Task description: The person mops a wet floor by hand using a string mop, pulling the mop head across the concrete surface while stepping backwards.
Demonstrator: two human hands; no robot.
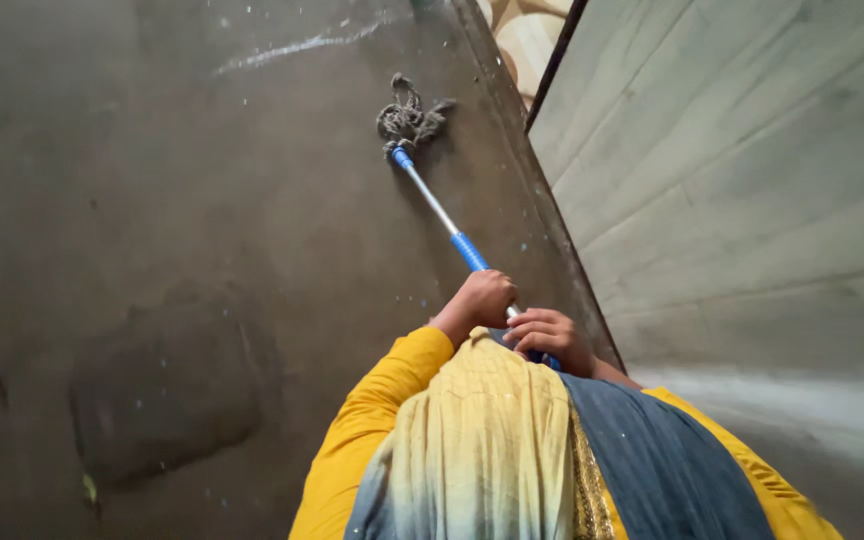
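A mop with a silver pole and blue sleeves (442,218) slants across the dark wet floor. Its grey string head (410,118) rests on the floor near the base of a wall. My left hand (482,298) grips the pole higher along the shaft, just below the blue sleeve. My right hand (550,338) is closed on the pole's near end, close to my chest. Yellow sleeves and a yellow and grey scarf (492,440) cover the lower middle of the view.
A grey panelled wall (752,190) runs along the right side, meeting the floor in a dark strip. The concrete floor (172,300) shows damp patches and small white specks. A patterned tiled area (527,35) lies beyond the wall's far end.
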